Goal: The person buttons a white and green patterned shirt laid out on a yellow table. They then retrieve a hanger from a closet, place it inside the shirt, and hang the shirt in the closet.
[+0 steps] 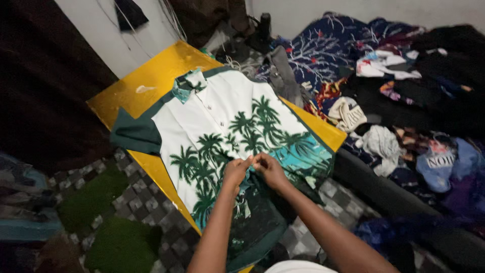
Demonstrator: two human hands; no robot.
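We note a white palm-print shirt [227,136] lying flat, front up, on a yellow board [151,81], our left hand [236,169] and right hand [269,169] side by side, both pinching the placket near the hem, heaped clothes [404,101] at right

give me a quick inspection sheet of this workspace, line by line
surface: yellow board, glossy, mostly covered by the shirt
job's things: white shirt with green palm print and dark green sleeves, laid flat, front up, collar at the far end
clutter: heap of mixed clothes to the right, a grey garment touching the board's far edge
hands: left hand and right hand close together, pinching the shirt front near its lower part
cables: thin cords hanging on the wall beyond the board
surroundings: white wall, dark curtain at left, checked floor with green mats
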